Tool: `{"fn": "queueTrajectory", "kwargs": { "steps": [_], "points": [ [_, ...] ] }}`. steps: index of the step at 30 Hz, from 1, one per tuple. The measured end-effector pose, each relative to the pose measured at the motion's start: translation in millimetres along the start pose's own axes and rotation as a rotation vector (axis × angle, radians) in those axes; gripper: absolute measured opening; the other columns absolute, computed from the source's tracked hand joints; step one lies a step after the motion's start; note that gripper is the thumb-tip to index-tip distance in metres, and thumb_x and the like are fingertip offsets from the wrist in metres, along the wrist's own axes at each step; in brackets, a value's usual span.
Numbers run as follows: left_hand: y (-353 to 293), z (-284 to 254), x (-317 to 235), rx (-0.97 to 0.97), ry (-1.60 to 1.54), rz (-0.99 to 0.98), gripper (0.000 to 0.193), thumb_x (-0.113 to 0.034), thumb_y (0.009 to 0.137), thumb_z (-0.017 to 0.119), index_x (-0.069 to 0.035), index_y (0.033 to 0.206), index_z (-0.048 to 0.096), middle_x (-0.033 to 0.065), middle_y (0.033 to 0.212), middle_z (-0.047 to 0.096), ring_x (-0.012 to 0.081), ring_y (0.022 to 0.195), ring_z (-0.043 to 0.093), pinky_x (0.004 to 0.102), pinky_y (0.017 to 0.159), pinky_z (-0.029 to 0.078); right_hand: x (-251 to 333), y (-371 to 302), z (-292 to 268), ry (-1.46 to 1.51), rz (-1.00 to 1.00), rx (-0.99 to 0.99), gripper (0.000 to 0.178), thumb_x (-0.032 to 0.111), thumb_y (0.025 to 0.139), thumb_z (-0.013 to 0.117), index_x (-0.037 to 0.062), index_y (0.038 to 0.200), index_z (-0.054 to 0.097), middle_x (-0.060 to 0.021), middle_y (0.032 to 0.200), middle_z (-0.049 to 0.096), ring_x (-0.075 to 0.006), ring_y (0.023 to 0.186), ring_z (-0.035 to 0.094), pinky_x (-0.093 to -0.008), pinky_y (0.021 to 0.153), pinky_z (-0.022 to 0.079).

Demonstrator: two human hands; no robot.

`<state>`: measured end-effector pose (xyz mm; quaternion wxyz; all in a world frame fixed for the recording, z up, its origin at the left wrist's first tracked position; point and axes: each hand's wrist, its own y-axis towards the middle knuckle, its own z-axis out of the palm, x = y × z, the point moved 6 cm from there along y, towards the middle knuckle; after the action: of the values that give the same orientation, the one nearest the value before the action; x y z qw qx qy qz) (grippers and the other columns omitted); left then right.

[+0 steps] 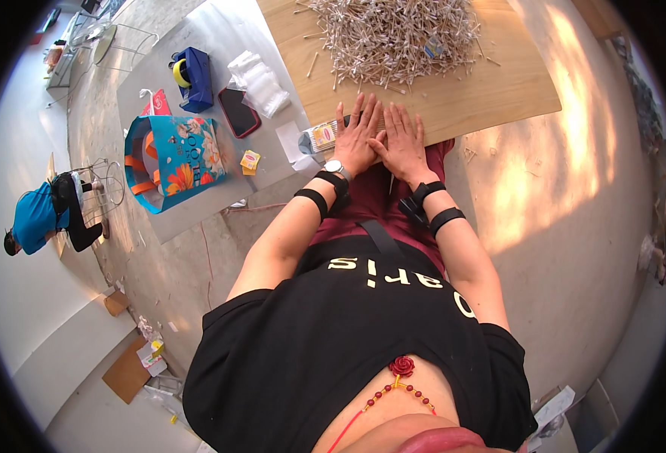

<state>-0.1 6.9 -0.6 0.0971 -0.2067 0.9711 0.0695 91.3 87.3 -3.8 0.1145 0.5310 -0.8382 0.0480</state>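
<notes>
My left hand [358, 139] and my right hand [404, 146] lie side by side at the near edge of the wooden board [491, 98], palms down and fingers stretched forward. The thumbs meet between them. Beneath and beside my left hand is a clear pack of cotton swabs [322, 136] with a yellow label; how far it reaches under my fingers is hidden. Just beyond my fingertips a large heap of loose cotton swabs [397, 38] covers the far part of the board. A small label card [433, 48] lies on the heap.
On the grey table to the left are a blue tape dispenser [195, 79], a phone [239, 113], clear plastic bags [259, 84], small yellow labels [250, 161] and a blue flowered bag [174, 162]. Another person in blue [42, 215] sits farther left.
</notes>
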Motion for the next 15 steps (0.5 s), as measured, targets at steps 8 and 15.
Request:
{"fn": "queueTrajectory", "kwargs": {
  "steps": [8,15],
  "points": [
    [-0.3,-4.0,-1.2,0.011,0.021,0.006,0.073,-0.045,0.105,0.047,-0.012,0.167,0.028,0.0057,0.178,0.016,0.0287,0.165,0.002,0.062,0.127,-0.009,7.8,-0.4,1.7,0.035,0.079,0.023,0.098,0.076,0.101,0.034,0.0043,0.167,0.025,-0.0145,0.175,0.02,-0.0302,0.164,0.006,-0.0561,0.13,-0.003],
    [0.4,-1.3,0.2,0.016,0.025,0.008,0.074,-0.046,0.104,0.048,-0.012,0.167,0.029,0.0059,0.178,0.015,0.0291,0.165,0.001,0.0628,0.127,-0.009,6.0,-3.1,6.2,0.084,0.069,-0.031,0.098,0.076,0.101,0.033,0.0039,0.167,0.025,-0.0146,0.176,0.019,-0.0303,0.164,0.006,-0.0555,0.13,-0.002]
  ]
}}
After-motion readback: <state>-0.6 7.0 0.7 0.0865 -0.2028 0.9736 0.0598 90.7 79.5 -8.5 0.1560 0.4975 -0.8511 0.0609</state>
